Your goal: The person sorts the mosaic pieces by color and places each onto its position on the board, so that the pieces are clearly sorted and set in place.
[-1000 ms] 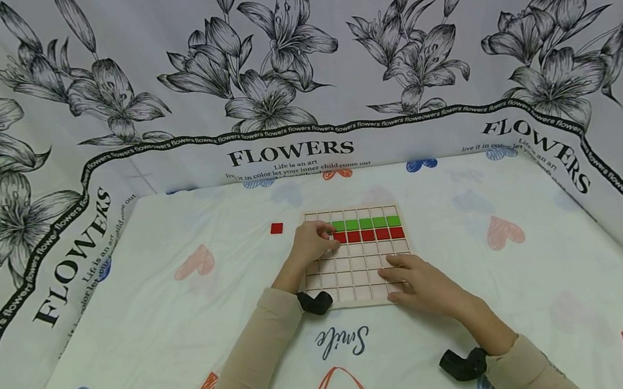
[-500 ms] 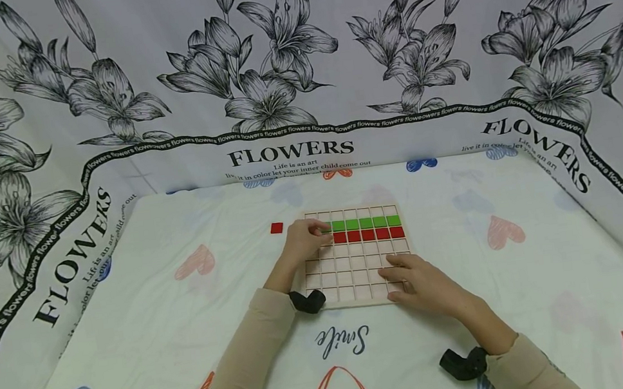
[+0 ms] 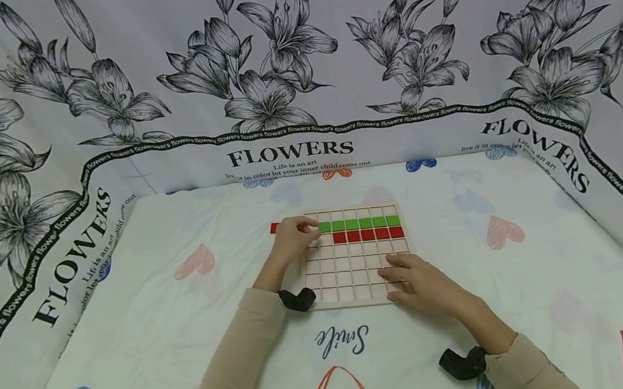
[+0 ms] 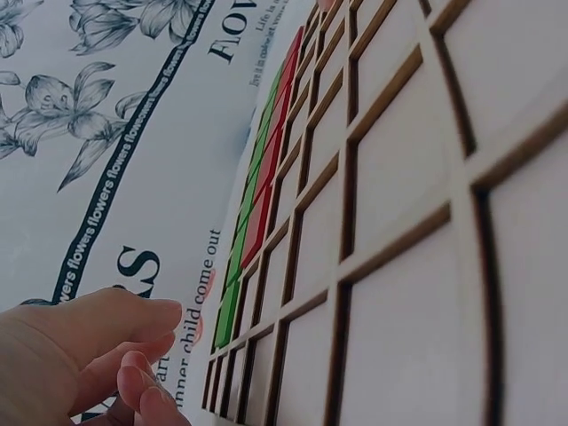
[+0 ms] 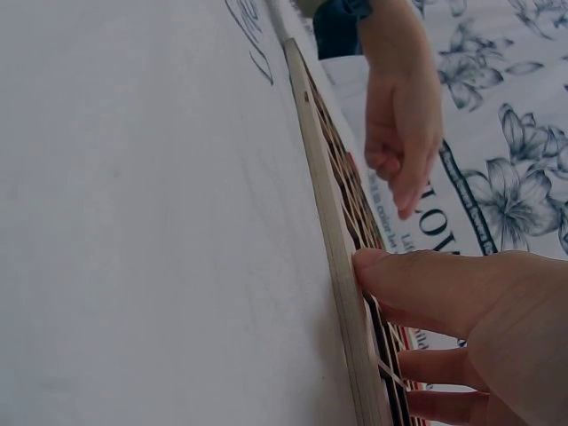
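Observation:
A wooden grid board (image 3: 345, 278) lies flat on the cloth. In its far part, green square tiles (image 3: 352, 224) line one row and red square tiles (image 3: 353, 236) fill much of the row nearer the person. My left hand (image 3: 291, 236) hovers by the board's far left edge; in the left wrist view its fingers (image 4: 146, 315) are loosely bent and nothing shows between them. Partly behind that hand lies a loose red tile (image 3: 273, 228). My right hand (image 3: 427, 284) rests at the board's near right corner, thumb (image 5: 377, 266) on the rim and fingers spread over the cells.
White cloth (image 3: 130, 333) printed with hearts covers the table. A curtain (image 3: 297, 79) with flower drawings stands behind and at both sides. Each wrist wears a black device, such as the right wrist mount (image 3: 463, 364).
My left hand has drawn back leftward from the tile rows toward the loose red tile, uncovering one more green tile at the left end. The right hand stays in place.

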Motion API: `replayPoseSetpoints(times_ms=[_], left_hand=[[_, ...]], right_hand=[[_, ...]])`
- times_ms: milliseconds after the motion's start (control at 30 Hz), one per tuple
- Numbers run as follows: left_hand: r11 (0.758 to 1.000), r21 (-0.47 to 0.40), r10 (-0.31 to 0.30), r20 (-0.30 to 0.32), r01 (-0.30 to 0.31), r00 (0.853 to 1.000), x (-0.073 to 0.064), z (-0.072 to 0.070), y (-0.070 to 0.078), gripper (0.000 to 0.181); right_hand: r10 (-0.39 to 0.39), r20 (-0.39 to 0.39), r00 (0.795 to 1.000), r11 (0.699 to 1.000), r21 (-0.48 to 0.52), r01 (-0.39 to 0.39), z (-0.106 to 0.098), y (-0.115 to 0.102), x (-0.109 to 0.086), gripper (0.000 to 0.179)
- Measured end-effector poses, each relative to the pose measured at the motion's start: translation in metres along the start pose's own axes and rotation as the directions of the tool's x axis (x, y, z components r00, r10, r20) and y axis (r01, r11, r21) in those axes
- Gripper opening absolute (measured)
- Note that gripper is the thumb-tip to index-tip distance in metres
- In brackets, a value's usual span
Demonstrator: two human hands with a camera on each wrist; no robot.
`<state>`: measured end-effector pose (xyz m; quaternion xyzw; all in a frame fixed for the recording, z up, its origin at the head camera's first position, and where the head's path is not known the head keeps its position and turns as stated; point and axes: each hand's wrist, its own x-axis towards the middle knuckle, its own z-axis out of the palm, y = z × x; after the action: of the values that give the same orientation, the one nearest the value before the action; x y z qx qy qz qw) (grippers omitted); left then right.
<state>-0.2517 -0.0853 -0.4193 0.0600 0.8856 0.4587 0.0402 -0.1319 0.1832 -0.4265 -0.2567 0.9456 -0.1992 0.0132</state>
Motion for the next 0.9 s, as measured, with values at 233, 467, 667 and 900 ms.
replayPoseSetpoints(times_ms=[233, 467, 667, 900], left_hand=[[1.000, 0.025, 0.014, -0.032, -0.013, 0.999, 0.001, -0.010, -0.004, 0.022], [0.999, 0.035, 0.003, -0.063, -0.001, 0.998, 0.002, -0.018, -0.014, 0.024], [0.999, 0.052, -0.003, -0.087, 0.007, 0.996, 0.003, -0.023, -0.023, 0.024], [0.997, 0.072, 0.011, -0.111, -0.003, 0.994, 0.001, -0.032, -0.028, 0.026]], right_hand=[[-0.003, -0.003, 1.000, 1.000, -0.006, 0.003, -0.001, -0.001, 0.000, 0.045], [-0.001, 0.000, 1.000, 1.000, -0.001, 0.001, -0.001, -0.001, 0.000, 0.044], [0.001, -0.002, 1.000, 1.000, -0.004, -0.001, 0.000, -0.001, 0.000, 0.045], [-0.009, -0.011, 1.000, 1.000, -0.010, 0.009, 0.000, -0.001, 0.000, 0.043]])
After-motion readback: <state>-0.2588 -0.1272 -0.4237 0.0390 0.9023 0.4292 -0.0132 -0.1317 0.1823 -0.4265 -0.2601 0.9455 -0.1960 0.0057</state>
